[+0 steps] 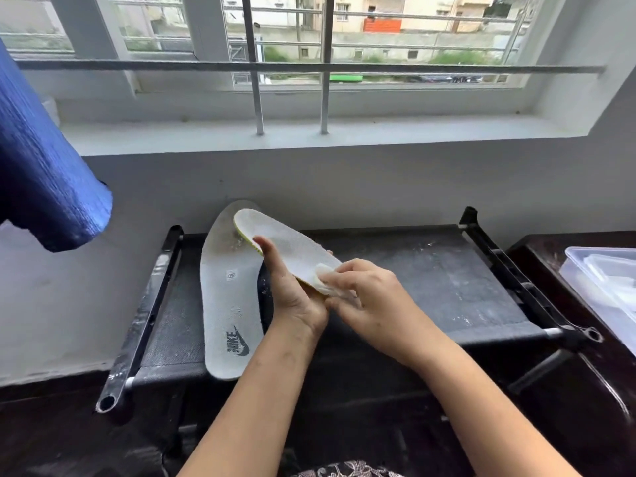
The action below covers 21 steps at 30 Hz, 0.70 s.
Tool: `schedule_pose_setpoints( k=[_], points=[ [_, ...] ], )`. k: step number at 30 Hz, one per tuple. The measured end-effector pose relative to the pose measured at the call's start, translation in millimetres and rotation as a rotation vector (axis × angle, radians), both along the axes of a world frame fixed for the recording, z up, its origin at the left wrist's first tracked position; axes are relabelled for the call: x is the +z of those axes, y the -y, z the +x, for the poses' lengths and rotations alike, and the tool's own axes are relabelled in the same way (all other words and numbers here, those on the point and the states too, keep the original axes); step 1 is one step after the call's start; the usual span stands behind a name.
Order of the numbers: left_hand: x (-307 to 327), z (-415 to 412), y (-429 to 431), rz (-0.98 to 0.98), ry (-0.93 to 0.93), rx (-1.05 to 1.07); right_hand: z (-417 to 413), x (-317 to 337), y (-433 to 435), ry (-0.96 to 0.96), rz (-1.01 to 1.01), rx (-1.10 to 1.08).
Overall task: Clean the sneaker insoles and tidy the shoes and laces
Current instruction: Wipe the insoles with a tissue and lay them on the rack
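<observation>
Gripping the lifted insole by its near end above the dark rack, the left hand steadies it while the fingers of the right hand pinch a white wipe against it; light and bendy, it likely needs support underneath.

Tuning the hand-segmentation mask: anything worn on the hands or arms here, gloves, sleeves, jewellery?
Nothing. Left hand and right hand are ungloved, no rings, watch or bracelet visible. Both forearms bare to the frame edge, no sleeves. Only clothing: dark fabric with pale print at the bottom edge.
</observation>
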<state>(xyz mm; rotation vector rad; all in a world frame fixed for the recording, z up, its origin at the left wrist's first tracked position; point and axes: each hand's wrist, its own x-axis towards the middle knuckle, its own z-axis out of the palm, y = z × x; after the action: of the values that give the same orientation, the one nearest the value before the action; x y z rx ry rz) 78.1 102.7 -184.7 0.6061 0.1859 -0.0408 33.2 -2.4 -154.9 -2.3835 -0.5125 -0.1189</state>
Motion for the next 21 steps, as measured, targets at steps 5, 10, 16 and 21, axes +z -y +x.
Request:
schedule_pose_setpoints(
  k=[5, 10, 16, 21],
  points=[
    [-4.9, -18.0, 29.4, -0.005, 0.161, -0.311, 5.6, -1.1, -5.3, 0.184, 0.086, -0.144],
    [-6.6, -19.0, 34.2, -0.018, 0.101, -0.384, 3.9, 2.2, -10.9, 0.124, 0.089, -0.247],
    [5.0, -9.2, 13.6, -0.044, 0.034, -0.373, 0.7, 3.0, -2.1, 0.078, -0.028, -0.217],
    [7.4, -21.4, 30.7, 0.0, 0.01, -0.351, 7.1, -3.0, 6.1, -0.062, -0.231, -0.141]
  ],
)
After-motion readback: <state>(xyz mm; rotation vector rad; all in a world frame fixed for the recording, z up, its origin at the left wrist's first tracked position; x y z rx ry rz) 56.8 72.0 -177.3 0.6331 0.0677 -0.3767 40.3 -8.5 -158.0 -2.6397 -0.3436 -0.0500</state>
